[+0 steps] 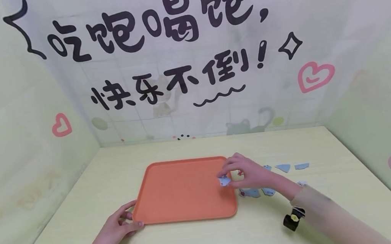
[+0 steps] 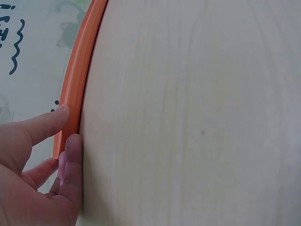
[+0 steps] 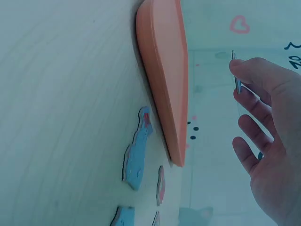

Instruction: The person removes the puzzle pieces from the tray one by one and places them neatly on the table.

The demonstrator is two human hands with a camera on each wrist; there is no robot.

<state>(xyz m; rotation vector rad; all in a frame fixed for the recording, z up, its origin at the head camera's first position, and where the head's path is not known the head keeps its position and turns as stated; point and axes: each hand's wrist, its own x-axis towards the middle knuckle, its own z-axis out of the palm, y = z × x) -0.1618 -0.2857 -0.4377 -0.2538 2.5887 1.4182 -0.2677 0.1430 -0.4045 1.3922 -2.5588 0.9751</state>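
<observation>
Over the right side of the orange tray [image 1: 183, 190], my right hand [image 1: 246, 173] pinches a small flat light-blue piece [image 1: 224, 181] between thumb and index finger. The right wrist view shows this piece [image 3: 237, 77] edge-on and thin, raised above the tray, with the other fingers loosely bent. My left hand [image 1: 115, 226] holds the tray's near left corner, thumb at the front edge and fingers along the left side. In the left wrist view, the fingertips of that hand [image 2: 42, 165] press against the tray's rim [image 2: 75, 84].
Several irregular light-blue pieces lie right of the tray, including a long one with a red mark [image 3: 136, 153], a triangular one [image 1: 283, 168] and a narrow strip [image 1: 301, 166]. A black device [image 1: 293, 221] hangs at the right wrist. Printed walls enclose the pale wooden table [image 1: 116, 162].
</observation>
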